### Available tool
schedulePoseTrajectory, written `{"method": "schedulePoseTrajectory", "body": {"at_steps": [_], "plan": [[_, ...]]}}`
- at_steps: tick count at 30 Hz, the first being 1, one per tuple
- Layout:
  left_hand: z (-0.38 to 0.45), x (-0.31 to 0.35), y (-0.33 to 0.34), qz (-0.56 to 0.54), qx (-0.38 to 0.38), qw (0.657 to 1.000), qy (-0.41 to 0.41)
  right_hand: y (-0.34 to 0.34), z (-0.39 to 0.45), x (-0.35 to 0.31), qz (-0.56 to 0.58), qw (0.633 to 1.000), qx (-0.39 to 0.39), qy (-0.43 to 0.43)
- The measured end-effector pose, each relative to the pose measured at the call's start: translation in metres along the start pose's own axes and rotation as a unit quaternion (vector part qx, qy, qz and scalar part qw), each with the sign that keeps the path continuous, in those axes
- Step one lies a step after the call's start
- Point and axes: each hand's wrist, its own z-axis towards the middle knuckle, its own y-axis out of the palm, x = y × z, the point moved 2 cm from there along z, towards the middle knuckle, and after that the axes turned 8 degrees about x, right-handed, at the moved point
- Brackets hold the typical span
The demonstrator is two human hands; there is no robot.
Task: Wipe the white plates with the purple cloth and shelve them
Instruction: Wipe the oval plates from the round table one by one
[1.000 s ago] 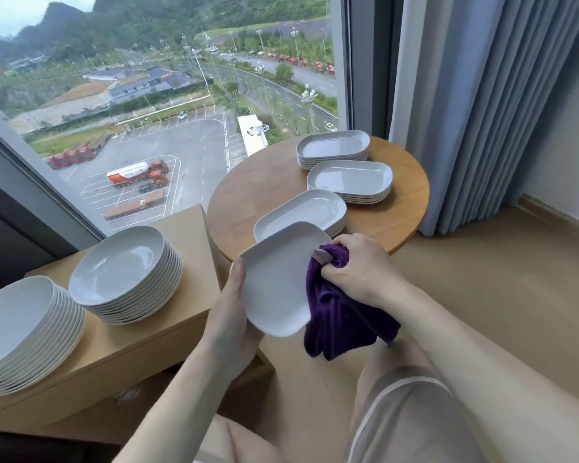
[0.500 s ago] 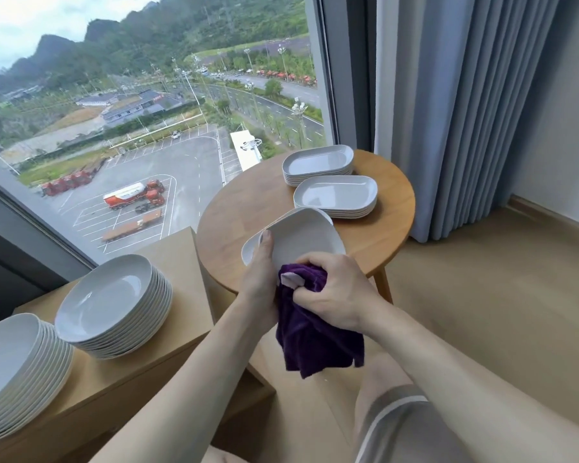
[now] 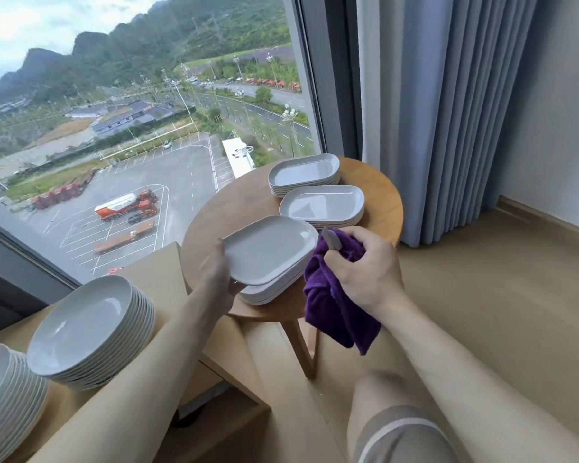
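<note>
My left hand [image 3: 218, 279] grips the left edge of a white oblong plate [image 3: 268, 248], held nearly level just above a short stack of like plates [image 3: 271, 290] at the near edge of the round wooden table [image 3: 214, 225]. My right hand [image 3: 365, 272] grips the bunched purple cloth [image 3: 335, 315] beside the plate's right end; most of the cloth hangs below the hand. Two more stacks of oblong plates, one [image 3: 325, 203] in the middle and one [image 3: 303, 172] at the back, stand on the table.
A low wooden cabinet [image 3: 161, 262] on the left carries two tall stacks of round white plates, one [image 3: 87, 329] nearer the table and one [image 3: 0, 396] at the frame's left edge. A large window lies ahead, grey curtains [image 3: 448, 111] on the right, wooden floor beyond. My knees show below.
The plate went from tilted up toward me to nearly flat over the near stack. The cloth hand slid from the plate's face to its right end. The camera view rose.
</note>
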Motion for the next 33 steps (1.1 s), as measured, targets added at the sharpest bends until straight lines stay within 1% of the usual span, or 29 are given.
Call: {"method": "schedulePoseTrajectory", "body": {"at_steps": [3,6,8,10,13,19,20,24,27,30,33], "plan": [[0.018,0.000,-0.006,0.079,0.025,0.996,0.042,-0.007,0.007,0.003,-0.033,0.999,0.022,-0.005],[0.037,0.000,-0.014,0.217,0.045,0.968,0.120,-0.013,0.013,0.005,-0.056,0.998,0.035,-0.002],[0.038,0.002,-0.015,0.265,0.036,0.952,0.146,-0.017,0.016,0.006,-0.066,0.997,0.035,0.008],[0.038,0.004,-0.014,0.294,0.021,0.942,0.159,-0.019,0.018,0.008,-0.076,0.996,0.037,0.019],[0.043,0.005,-0.012,0.326,0.024,0.930,0.169,-0.018,0.017,0.010,-0.086,0.995,0.042,0.035],[0.044,0.013,0.001,0.366,-0.003,0.913,0.180,-0.015,0.016,0.008,-0.105,0.994,0.020,0.032],[0.042,0.016,0.005,0.376,0.001,0.909,0.181,-0.014,0.015,0.008,-0.105,0.994,0.017,0.031],[0.034,0.038,0.039,0.413,-0.005,0.882,0.227,-0.011,0.014,0.009,-0.112,0.993,0.007,0.024],[0.040,0.053,0.076,0.456,-0.017,0.860,0.228,-0.013,0.017,0.010,-0.115,0.993,0.010,0.025],[0.042,0.058,0.111,0.522,-0.038,0.820,0.234,-0.019,0.021,0.010,-0.107,0.993,0.023,0.032],[0.040,0.053,0.142,0.554,-0.059,0.794,0.243,-0.025,0.024,0.012,-0.103,0.993,0.045,0.041]]}}
